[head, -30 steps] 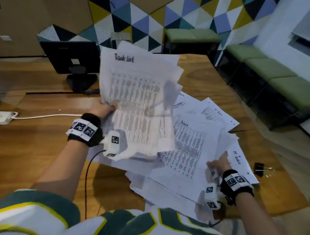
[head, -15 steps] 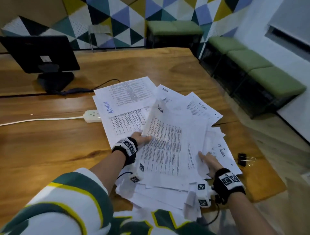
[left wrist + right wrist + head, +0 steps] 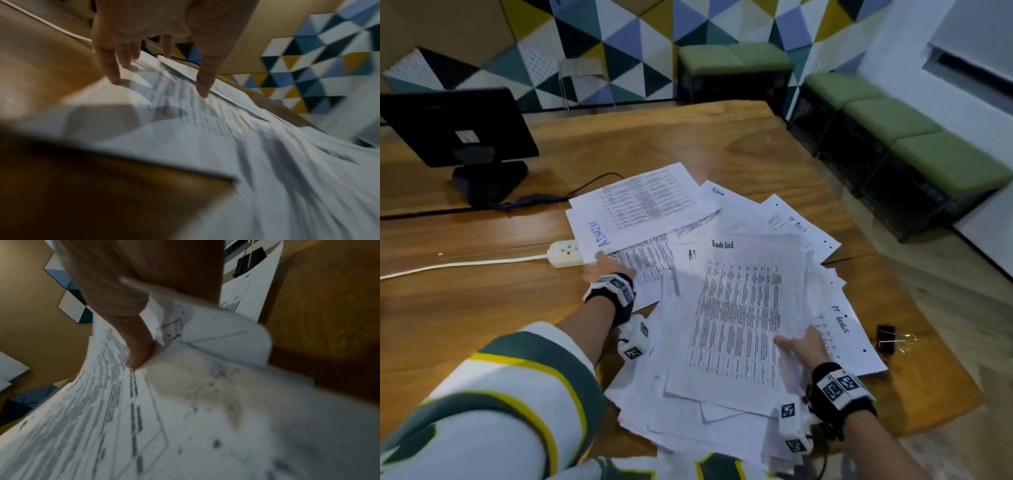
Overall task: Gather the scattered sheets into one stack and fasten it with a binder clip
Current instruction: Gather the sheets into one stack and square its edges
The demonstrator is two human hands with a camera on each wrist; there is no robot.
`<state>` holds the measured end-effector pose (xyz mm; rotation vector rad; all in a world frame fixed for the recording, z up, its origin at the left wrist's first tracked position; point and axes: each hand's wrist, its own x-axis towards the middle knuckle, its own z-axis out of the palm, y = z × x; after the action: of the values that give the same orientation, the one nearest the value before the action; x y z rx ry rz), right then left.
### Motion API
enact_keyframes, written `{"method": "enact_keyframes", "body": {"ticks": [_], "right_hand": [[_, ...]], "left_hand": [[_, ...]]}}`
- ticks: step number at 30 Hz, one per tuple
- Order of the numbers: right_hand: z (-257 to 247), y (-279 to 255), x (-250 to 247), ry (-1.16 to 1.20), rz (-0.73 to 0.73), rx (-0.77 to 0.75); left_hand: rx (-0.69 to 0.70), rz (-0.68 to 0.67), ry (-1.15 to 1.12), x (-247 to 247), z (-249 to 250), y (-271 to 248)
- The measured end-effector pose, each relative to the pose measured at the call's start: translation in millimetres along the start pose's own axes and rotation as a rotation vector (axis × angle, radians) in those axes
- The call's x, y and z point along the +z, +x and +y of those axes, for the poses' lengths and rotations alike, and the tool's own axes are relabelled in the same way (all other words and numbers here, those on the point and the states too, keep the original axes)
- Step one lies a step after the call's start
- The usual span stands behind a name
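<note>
From the head view, my left hand (image 3: 608, 269) lies spread and flat at the 9 o'clock edge of the loose sheets (image 3: 739, 308), fingertips at the corner of the page lettered "ADMIN" (image 3: 633, 209). My right hand (image 3: 799, 346) sits at 4 o'clock of the heap, thumb over and fingers under the edge of the "Task List" page (image 3: 739, 308), pinching it. Half a second ago my left hand rested lower, on that top page; it has since slid out toward the white power strip (image 3: 565, 253). One binder clip (image 3: 886, 339) lies alone on the wooden table (image 3: 482, 308) at 3 o'clock of the pile, apart from the paper. One black monitor (image 3: 458, 126) stands at 10 o'clock. The sheets overlap too much to count.

From the left wrist, my fingers (image 3: 109, 68) are straight and splayed, tips pressing on blurred paper, gripping nothing.

From the right wrist, my thumb (image 3: 137, 350) clamps a curled sheet against my hidden fingers; the clip (image 3: 249, 259) shows at 1 o'clock beyond the paper.
</note>
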<state>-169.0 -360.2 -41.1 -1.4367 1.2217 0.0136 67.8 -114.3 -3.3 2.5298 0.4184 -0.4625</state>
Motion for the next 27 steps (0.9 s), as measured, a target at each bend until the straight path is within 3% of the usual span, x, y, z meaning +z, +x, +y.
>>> {"method": "enact_keyframes", "body": {"ticks": [2,6,9,13,17,20,24,27], "right_hand": [[-5,-5,-3,0.006,-0.014,0.005],[-23,-9,-10,0.001,0.005,-0.071],[-38,-5,-10,0.012,0.027,-0.079],[-54,15,-7,-0.034,0.111,-0.078],[-59,28,7,-0.29,0.29,-0.095],[-54,34,17,-0.395,0.286,-0.05],[-51,39,26,-0.347,0.193,-0.083],[-60,23,27,-0.181,0.167,-0.142]], "left_hand": [[0.074,0.023,0.107,-9,-3,17],[0.479,-0.033,0.732,-19,-2,44],[0.53,-0.203,0.94,-24,0,55],[0.526,-0.191,0.947,-28,2,51],[0.523,-0.098,0.977,-20,9,34],[0.593,-0.016,0.909,-17,9,35],[0.574,-0.301,0.759,-17,25,25],[0.422,-0.606,0.49,-5,33,9]]}}
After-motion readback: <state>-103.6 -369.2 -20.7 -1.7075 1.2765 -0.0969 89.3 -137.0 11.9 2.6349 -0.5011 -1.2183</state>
